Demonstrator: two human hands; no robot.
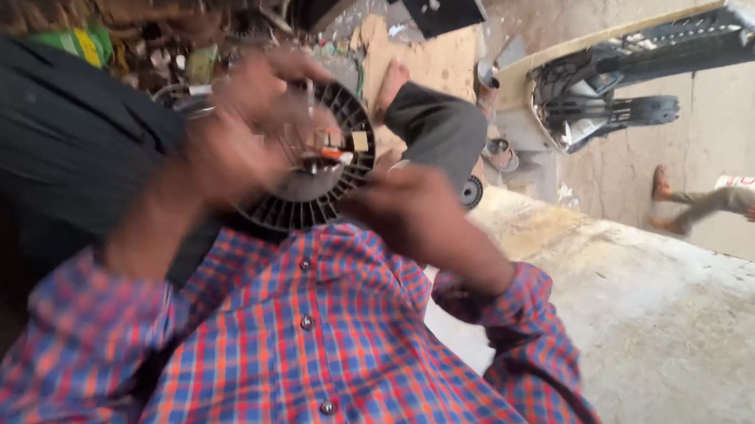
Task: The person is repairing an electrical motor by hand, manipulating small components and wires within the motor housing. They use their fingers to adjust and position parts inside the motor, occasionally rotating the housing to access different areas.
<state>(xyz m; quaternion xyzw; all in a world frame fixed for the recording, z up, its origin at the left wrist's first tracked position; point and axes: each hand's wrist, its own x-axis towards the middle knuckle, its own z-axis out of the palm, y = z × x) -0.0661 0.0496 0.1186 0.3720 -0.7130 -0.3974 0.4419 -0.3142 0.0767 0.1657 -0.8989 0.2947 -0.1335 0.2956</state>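
Fingers of left hand (242, 134) blurred around black fan wheel (315, 169), grip unclear; right hand (412, 214) likewise at its rim.

An open-air roadside repair workshop, shown by the bare concrete floor (692, 345), a heap of scrap parts and litter (145, 14), a detached car bumper and grille (639, 71) lying on the ground, flattened cardboard (430, 62), and a passer-by (727, 203) on the adjoining pavement.

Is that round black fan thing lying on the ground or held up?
Held up. The black fan wheel is off the ground, gripped between the left hand and right hand.
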